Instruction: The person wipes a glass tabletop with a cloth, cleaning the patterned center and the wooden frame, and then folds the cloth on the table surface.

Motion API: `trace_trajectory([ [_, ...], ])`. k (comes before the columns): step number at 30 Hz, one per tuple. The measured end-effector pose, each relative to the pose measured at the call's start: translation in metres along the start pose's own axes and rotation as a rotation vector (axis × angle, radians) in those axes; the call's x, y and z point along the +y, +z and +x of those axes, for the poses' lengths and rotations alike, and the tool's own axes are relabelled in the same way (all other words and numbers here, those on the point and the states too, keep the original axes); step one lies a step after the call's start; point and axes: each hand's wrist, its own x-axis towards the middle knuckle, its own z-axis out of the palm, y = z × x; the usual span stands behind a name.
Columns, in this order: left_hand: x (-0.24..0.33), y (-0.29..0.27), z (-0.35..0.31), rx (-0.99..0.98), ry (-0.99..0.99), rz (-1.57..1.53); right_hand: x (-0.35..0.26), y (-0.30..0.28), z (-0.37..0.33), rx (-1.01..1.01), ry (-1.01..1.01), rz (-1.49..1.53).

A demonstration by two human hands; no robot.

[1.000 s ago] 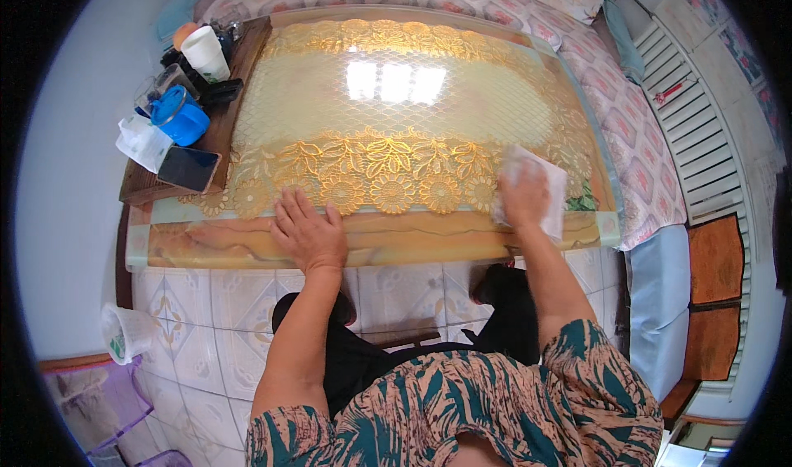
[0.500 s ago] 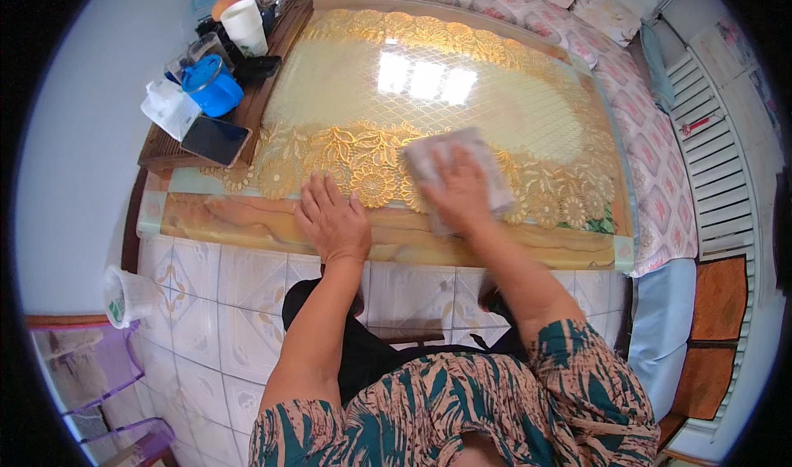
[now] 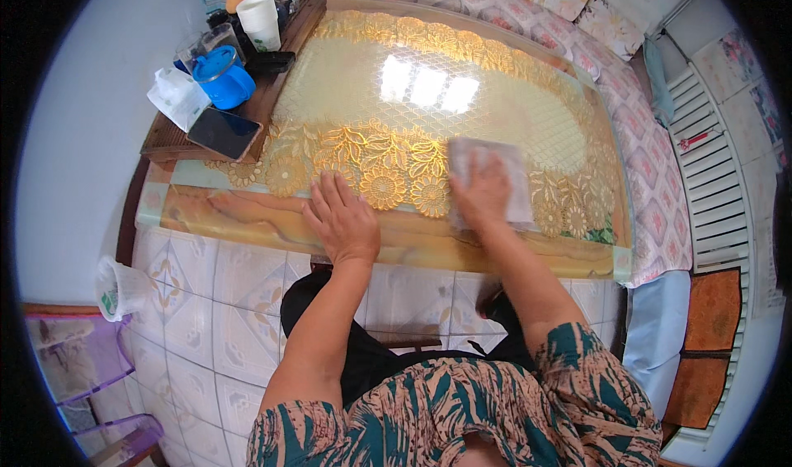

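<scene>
A folded, pale pinkish-grey cloth (image 3: 510, 188) lies flat on the glossy table (image 3: 247, 211), over the gold flower pattern near its front edge. My right hand (image 3: 485, 191) presses down on the cloth from above, with the fingers over it and the thumb toward the left. What the fingertips grip is slightly smeared by motion. My left hand (image 3: 346, 219) rests palm down at the front edge of the table, left of the cloth, with fingers stretched out and nothing in them.
A brown wooden tray (image 3: 165, 141) at the table's left end carries a blue lidded mug (image 3: 224, 79), white cups (image 3: 261, 23), a tissue pack (image 3: 178, 97) and a dark phone (image 3: 224, 133). A patterned sofa (image 3: 652, 186) borders the back and right. A white bin (image 3: 122, 288) stands on the tiled floor.
My right hand has slid the cloth to the right along the table. The left hand stays on the front edge. The view has shifted slightly.
</scene>
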Motion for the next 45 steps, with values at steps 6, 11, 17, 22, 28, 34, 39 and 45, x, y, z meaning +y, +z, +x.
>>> trace_trajectory([
  [6,-0.004,0.004,-0.001,0.049,0.01,-0.02,-0.091,-0.011,-0.031,-0.043,-0.42,0.201],
  [11,-0.01,0.009,-0.002,0.08,0.007,-0.007,-0.027,-0.023,-0.068,-0.039,-0.365,0.165],
  [17,-0.019,0.01,0.003,0.063,0.058,-0.128,0.1,-0.015,-0.106,0.097,0.008,0.022],
  [22,-0.11,0.003,0.041,0.063,0.217,-0.32,0.123,-0.014,-0.111,0.121,0.29,-0.038],
  [28,-0.223,-0.011,0.06,0.257,-0.188,-0.031,0.052,-0.012,-0.064,0.043,0.325,-0.019],
  [34,-0.249,0.007,0.074,0.358,-0.461,0.178,-0.07,-0.003,-0.02,0.001,0.065,-0.006],
  [39,-0.247,0.003,0.066,0.344,-0.449,0.103,-0.169,0.004,0.007,-0.012,-0.108,0.106],
  [45,-0.246,0.001,0.067,0.35,-0.428,0.09,-0.264,0.005,0.024,0.0,-0.238,0.28],
])
